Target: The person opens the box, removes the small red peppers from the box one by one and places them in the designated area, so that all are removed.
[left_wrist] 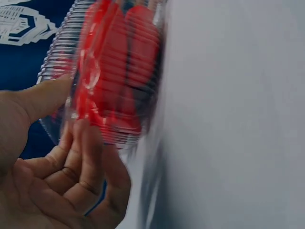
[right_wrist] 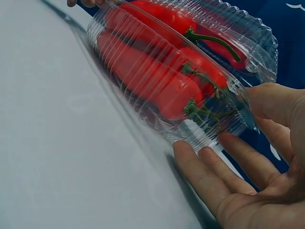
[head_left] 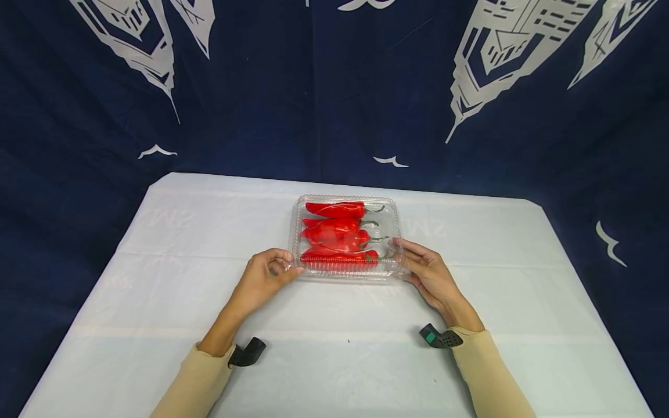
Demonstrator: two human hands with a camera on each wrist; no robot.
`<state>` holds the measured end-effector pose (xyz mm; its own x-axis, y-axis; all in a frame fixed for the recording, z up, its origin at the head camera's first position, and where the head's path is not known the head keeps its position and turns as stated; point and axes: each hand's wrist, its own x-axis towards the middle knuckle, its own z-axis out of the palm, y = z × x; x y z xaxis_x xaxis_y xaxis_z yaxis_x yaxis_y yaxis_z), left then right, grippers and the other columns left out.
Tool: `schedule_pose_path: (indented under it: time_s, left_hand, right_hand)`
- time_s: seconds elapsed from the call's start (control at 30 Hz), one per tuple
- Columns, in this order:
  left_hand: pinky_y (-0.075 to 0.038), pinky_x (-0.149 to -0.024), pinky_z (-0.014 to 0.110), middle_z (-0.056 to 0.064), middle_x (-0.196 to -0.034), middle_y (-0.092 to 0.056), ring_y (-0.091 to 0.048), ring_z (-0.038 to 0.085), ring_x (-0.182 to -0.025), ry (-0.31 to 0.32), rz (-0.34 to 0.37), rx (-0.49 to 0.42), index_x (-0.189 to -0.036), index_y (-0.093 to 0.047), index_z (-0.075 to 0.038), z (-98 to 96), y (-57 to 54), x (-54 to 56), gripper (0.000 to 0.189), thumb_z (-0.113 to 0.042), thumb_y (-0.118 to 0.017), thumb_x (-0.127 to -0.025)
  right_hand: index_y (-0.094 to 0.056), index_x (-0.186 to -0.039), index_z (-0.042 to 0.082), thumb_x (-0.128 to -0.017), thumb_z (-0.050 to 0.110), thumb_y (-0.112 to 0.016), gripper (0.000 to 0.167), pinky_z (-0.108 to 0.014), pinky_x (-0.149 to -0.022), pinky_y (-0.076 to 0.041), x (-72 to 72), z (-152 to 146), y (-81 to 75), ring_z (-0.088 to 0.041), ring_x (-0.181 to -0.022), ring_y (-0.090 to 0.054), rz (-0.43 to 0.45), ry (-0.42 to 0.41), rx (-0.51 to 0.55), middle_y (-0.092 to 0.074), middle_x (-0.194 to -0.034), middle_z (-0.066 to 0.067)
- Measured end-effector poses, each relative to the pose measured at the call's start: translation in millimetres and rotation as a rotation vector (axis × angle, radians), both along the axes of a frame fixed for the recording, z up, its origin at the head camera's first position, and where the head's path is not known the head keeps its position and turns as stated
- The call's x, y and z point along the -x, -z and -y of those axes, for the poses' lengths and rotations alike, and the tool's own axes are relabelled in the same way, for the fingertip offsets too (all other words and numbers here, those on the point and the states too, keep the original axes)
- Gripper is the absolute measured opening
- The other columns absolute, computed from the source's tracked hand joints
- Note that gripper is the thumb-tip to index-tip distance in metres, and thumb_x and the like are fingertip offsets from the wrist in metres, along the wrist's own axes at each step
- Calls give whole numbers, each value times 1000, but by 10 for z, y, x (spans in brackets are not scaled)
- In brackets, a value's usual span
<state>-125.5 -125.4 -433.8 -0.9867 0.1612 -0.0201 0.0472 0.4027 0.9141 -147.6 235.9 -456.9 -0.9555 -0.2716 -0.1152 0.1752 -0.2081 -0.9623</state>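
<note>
Left hand (head_left: pixel 265 277) pinches clear container (head_left: pixel 389 268) at left edge, right hand (head_left: pixel 432 276) grips right edge, likely for even support; container over counter (head_left: pixel 334 360), contact unclear. 4 red peppers (head_left: pixel 337 233) inside, stems right. Blue cloth (head_left: pixel 261 104) behind.

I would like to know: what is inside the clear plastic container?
Through the clear plastic container, four red peppers with green stems show, lying side by side. The floor beneath them is covered by the peppers, so I cannot tell whether anything small lies there.

Clear plastic box (head_left: pixel 388 267), red peppers (head_left: pixel 335 235) lying inside
</note>
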Motion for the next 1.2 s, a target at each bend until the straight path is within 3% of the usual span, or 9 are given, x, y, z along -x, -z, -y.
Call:
schedule_pose_path:
  time_s: [0.27,0.43,0.67,0.87,1.2]
  left_hand:
    - [-51,-67,30,9,-90,-67,-62,16,-73,-5,23,187,-100,-67,0,-35,-167,-4,30,-23,-80,-85]
    - [-49,-68,30,10,-85,-66,-60,19,-76,6,-8,305,-95,-65,1,-91,-256,-50,27,-21,-78,-87]
    - [-38,-51,27,4,-63,-55,-48,15,-56,54,-31,381,-92,-64,2,-100,-311,-48,26,-21,-76,-89]
    - [-43,-53,28,6,-65,-58,-54,15,-56,53,29,298,-95,-64,4,-79,-276,-21,29,-22,-75,-90]
    - [-59,-56,31,20,-89,-68,-71,27,-64,19,139,-52,-104,-56,6,-69,-79,-71,28,-16,-70,-94]
  right_hand:
    - [-46,-148,1,-97,2,-61,53,-29,-91,-56,2,3,3,-8,-119,-63,5,-4,-4,-61,-137,7]
    - [-41,-150,-2,-97,4,-62,58,-30,-92,-56,4,5,-8,-9,-119,-63,8,-1,-13,-59,-141,3]
    - [-41,-150,-1,-97,4,-62,57,-30,-92,-56,-1,7,8,-10,-120,-63,8,2,10,-57,-144,1]
    - [-42,-150,1,-98,2,-60,56,-28,-90,-57,2,14,23,-8,-122,-61,7,-1,18,-59,-141,6]
    - [-40,-151,0,-98,2,-60,57,-28,-89,-57,0,31,26,-8,-122,-61,3,0,13,-59,-141,6]
